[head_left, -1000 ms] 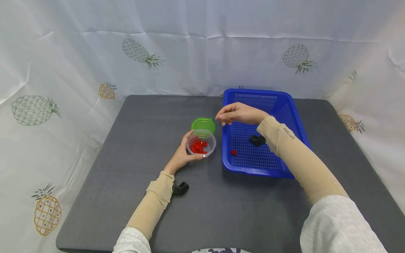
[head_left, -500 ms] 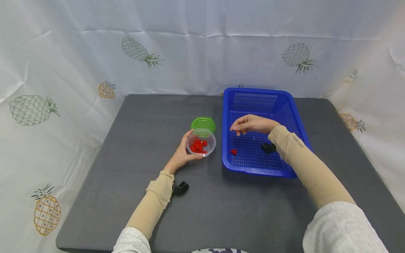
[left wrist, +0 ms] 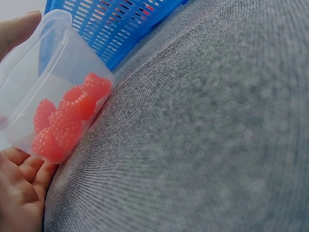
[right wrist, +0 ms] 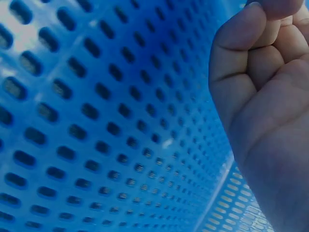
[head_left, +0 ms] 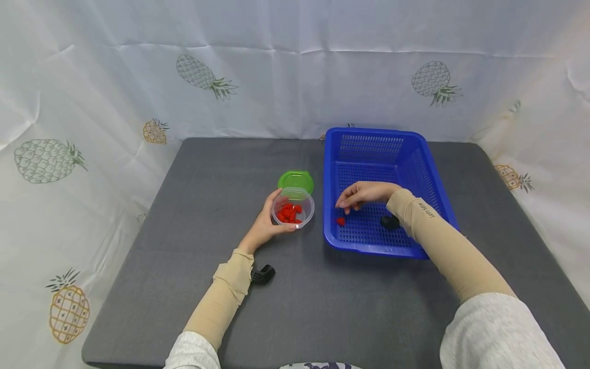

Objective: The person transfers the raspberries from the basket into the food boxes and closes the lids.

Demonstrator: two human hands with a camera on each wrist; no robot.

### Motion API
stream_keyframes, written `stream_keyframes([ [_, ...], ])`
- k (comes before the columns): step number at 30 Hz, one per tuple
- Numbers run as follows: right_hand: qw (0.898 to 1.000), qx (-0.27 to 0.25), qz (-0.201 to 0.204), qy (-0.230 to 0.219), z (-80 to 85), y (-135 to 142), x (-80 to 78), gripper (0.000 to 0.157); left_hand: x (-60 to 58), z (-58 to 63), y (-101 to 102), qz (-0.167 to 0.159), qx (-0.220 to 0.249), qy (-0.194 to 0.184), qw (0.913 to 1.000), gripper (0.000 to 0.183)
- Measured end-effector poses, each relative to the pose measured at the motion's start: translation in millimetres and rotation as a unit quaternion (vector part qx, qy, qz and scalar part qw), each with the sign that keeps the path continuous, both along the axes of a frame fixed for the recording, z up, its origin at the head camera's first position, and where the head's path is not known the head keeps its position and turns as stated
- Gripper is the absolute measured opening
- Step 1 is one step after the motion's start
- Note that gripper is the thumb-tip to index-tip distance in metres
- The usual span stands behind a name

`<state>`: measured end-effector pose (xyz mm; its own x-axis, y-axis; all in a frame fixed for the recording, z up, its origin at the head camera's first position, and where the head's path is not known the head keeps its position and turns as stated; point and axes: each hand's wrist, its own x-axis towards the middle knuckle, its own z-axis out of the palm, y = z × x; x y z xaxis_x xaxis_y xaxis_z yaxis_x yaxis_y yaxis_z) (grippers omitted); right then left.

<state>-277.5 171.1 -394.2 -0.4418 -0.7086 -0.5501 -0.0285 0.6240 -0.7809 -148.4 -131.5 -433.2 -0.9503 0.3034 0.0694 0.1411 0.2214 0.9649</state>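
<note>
My left hand [head_left: 264, 228] grips a clear plastic tub [head_left: 308, 214] around its side, thumb at the near rim. Several red raspberries [left wrist: 63, 123] lie inside the tub, which stands on the grey table. Right behind it sits a green lid [head_left: 295, 179], partly covered by the tub. Inside the blue basket [head_left: 328, 225], a single raspberry [head_left: 340, 221] lies near the left wall. Just above and behind that berry hovers my right hand [head_left: 366, 193], its fingers loosely bent and apart from the fruit. The right wrist view catches the bent fingers beside the perforated basket, with no berry visible.
The basket's raised walls surround my right hand. A black wrist-worn device [head_left: 262, 275] shows under my left wrist, and another black device [head_left: 388, 222] under the right. A white pineapple-print cloth [head_left: 286, 97] hangs behind the grey table [head_left: 207, 184].
My right hand has moved from over the basket's left rim, right and then toward me, down into the basket near the lone raspberry. My left hand and the tub have stayed put.
</note>
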Motion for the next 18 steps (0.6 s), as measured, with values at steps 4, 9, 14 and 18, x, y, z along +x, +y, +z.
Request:
stream_keyframes([
  [4, 1.000, 0.013, 0.013, -0.004, -3.0, -1, 1.8, 0.035, 0.0, -0.4, 0, -0.002, 0.004, 0.000, 1.0000, 0.092],
  [9, 0.999, 0.020, 0.021, -0.022, -6.2, -3, 3.8, 0.037, -0.7, -2.3, -1, -0.001, 0.003, -0.004, 1.0000, 0.092],
  [14, 0.998, 0.032, 0.032, -0.038, -9.2, -3, 3.3, 0.036, -5.9, -14.8, -3, 0.005, 0.001, -0.007, 1.0000, 0.093],
  [18, 0.997, 0.040, 0.044, -0.039, -11.6, -4, 3.1, 0.036, -12.3, -31.6, -5, 0.012, -0.001, -0.010, 0.9999, 0.094],
])
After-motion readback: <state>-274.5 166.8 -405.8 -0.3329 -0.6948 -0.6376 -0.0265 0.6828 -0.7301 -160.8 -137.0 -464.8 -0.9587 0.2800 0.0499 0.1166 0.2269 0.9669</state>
